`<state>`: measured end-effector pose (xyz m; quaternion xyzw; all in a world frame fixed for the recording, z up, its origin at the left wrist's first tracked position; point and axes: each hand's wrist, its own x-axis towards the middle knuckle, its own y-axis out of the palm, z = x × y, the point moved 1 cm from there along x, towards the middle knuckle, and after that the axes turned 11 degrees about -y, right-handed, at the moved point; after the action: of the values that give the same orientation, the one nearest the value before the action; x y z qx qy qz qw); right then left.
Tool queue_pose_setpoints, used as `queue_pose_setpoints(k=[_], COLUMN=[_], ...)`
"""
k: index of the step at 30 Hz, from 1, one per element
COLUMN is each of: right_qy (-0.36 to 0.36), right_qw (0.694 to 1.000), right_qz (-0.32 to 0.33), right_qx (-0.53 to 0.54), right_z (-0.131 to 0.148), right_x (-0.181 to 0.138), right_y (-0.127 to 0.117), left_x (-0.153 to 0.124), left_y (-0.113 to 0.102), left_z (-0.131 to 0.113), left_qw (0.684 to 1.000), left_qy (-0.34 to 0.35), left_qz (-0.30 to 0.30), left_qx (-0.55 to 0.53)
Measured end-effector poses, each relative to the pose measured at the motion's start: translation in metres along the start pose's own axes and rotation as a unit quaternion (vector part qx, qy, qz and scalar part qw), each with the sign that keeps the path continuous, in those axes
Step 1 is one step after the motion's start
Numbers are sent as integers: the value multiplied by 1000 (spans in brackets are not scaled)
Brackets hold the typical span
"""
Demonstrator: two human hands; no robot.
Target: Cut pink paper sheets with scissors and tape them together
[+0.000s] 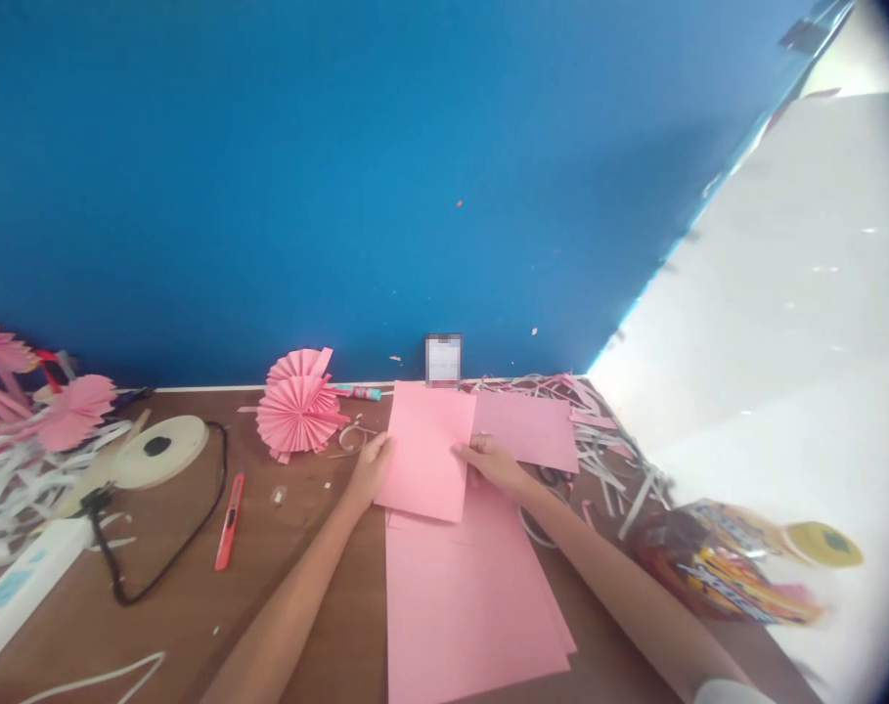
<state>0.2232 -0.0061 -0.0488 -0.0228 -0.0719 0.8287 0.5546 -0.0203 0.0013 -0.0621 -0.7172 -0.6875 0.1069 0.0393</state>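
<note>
A pink sheet of paper [427, 450] is held up between my two hands, above the table. My left hand [373, 467] pinches its left edge. On the opposite edge, my right hand [492, 462] grips with the thumb on the front face; the other fingers are partly hidden behind it. Larger pink sheets [466, 606] lie stacked beneath, reaching toward me. Another pink sheet [536, 427] rests on the table just behind my right hand. Whether the held paper is one layer or folded, I cannot tell.
Pink folded paper rosettes [301, 415] stand left of my hands. Farther left are a red box cutter [229, 522], a tape roll [161, 452], a black cable [220, 508] and a white power strip [29, 582]. Paper strips [605, 460], a bottle [818, 544] and a snack packet [744, 587] are rightward.
</note>
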Motion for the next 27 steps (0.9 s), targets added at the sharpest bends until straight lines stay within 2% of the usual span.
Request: queue_pose_setpoints(k=[5,6,8,9,10,11,14,15,17,19,22,27], right_qy=[-17,-24,-34,-39,-42,-43,-57,-65,-85,-100,-121,-144], right_qw=[999,999,997,997,997,997,988,982,968,956,950,948], right_qz=[-34,-48,-71,-68,-56,-27,91,126,181,201,158,91], right_qx=[13,11,-6,-17,-31,-52,-114,-126,-152,-189,-242,-270], right_z=[3,5,13,18,24,30,52,59,72,82,89,87], right_x=[4,5,5,4,3,2,-1,-2,-3,-2,2,10], right_y=[-7,-9,-16,-19,-22,-24,-28,-29,-30,-32,-33,-22], left_x=[-4,-6,-11,-14,-17,-20,-22,-21,-16,-11,-6,-4], left_y=[0,0,-2,-2,-1,2,17,22,31,36,35,25], left_z=[1,-2,-12,-21,-32,-44,-84,-96,-115,-125,-128,-123], left_qw=[997,999,995,982,961,934,824,801,782,777,796,828], left_qy=[-14,3,75,126,180,238,358,375,366,340,290,242], left_qz=[56,34,-62,-115,-145,-127,25,29,24,74,112,125], left_qx=[-41,-35,23,77,151,233,438,467,504,524,519,491])
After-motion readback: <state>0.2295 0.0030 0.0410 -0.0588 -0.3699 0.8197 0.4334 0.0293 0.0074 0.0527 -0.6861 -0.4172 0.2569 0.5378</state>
